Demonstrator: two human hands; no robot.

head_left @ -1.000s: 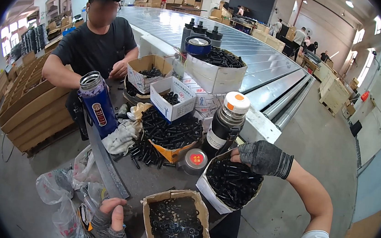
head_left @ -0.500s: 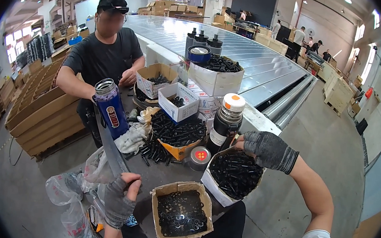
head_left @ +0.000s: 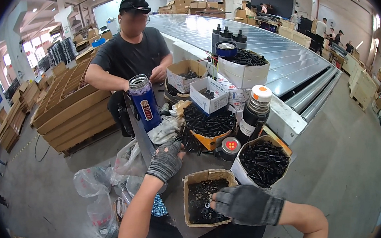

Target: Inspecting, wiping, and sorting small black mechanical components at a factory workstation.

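Note:
My left hand, in a grey fingerless glove, reaches to the loose black bolts at the table's left edge. Its fingers are bent, with thumb and fingertips close together; whatever is between them is hidden. My right hand, gloved alike, lies over the right side of a small cardboard box. Inside are dark washers, and my bent fingertips dip among them. What they hold, if anything, I cannot make out. Behind that hand stands a white box heaped with black bolts.
A yellow-edged box of bolts, a round lidded tin, a black flask and a blue bottle crowd the table. White gloves lie beside the bottle. Across from me, a co-worker stands by small boxes. Plastic bags hang at left.
My right hand has come down from beside the flask into the washer box. My left hand has moved forward to the loose bolts. The whole view has shifted to the left.

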